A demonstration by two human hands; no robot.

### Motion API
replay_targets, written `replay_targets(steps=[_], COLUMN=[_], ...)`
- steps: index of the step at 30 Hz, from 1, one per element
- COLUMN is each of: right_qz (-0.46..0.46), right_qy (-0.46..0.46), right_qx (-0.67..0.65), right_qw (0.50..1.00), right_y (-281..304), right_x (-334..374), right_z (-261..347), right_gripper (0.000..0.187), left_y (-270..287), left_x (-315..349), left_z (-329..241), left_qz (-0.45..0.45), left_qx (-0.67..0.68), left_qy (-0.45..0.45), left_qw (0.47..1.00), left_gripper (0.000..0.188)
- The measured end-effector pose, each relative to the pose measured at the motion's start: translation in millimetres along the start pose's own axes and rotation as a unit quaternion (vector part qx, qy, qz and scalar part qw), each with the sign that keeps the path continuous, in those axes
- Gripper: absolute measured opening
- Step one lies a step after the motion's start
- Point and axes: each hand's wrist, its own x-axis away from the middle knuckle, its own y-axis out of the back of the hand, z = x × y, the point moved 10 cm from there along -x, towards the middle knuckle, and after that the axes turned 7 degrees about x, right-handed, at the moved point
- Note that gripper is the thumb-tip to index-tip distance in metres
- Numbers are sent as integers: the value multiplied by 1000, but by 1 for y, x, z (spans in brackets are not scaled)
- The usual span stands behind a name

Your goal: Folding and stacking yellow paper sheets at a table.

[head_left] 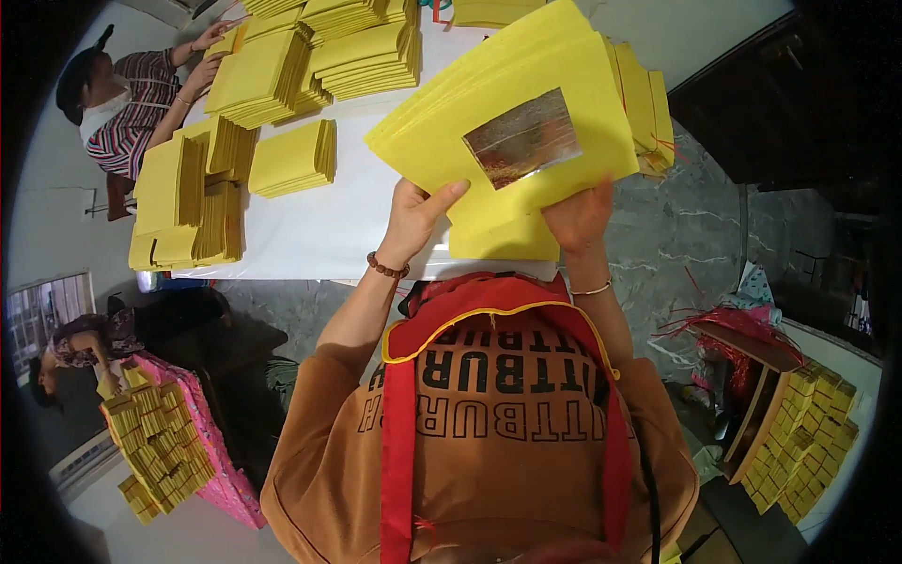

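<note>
head view, looking down (wide fisheye)

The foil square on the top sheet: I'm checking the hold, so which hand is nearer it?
Right. The right hand grips the yellow stack just below the foil square; the left hand holds the stack's lower left edge, farther off.

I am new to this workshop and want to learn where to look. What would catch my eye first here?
First, the thick sheaf of yellow paper with a silver foil square, held up at centre by the left hand and the right hand. Next, the yellow stacks on the white table at upper left, where another person is working.
</note>
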Motion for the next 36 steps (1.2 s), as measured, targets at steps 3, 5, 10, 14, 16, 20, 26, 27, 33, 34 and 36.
replay_targets(steps=[3, 5, 10, 14, 16, 20, 26, 27, 33, 34, 36], right_qz=[-119, -161, -119, -70, -89, -178, -101, -101, -175, -136, -96], right_qy=[24, 23, -40, -78, -78, -63, -15, -16, 6, 13, 18], right_qx=[130, 148, 133, 180, 173, 186, 90, 91, 171, 140, 109], right_qw=[984, 975, 983, 978, 978, 964, 991, 991, 970, 981, 989], right_y=[40, 58, 61, 61, 69, 108, 70, 61, 67, 65, 57], right_x=[1, 4, 12, 17, 21, 35, 17, 14, 10, 7, 1], right_z=[3, 13, 11, -2, -4, -4, 3, 2, 5, 11, 27], right_gripper=[33, 36, 37, 39, 41, 45, 47, 47, 46, 48, 49], left_y=[-12, -6, 0, 4, -15, -37, -29, -29, -31, -25, -17], left_x=[8, 6, -15, -45, -45, -31, -32, -31, -27, -30, -37], left_z=[4, 0, -25, -9, -12, -12, -24, -23, -32, -42, -64], left_qz=[81, 90, 154, 164, 125, 145, 113, 113, 146, 144, 141], left_qx=[-74, 128, 209, 93, 87, -55, -68, -67, -139, -215, -289], left_qy=[16, 52, 131, 131, 147, 116, 87, 86, -11, 15, 39], left_qw=[994, 986, 957, 973, 977, 981, 987, 988, 979, 966, 946], left_gripper=[45, 55, 94, 69, 57, 48, 43, 43, 47, 49, 50])
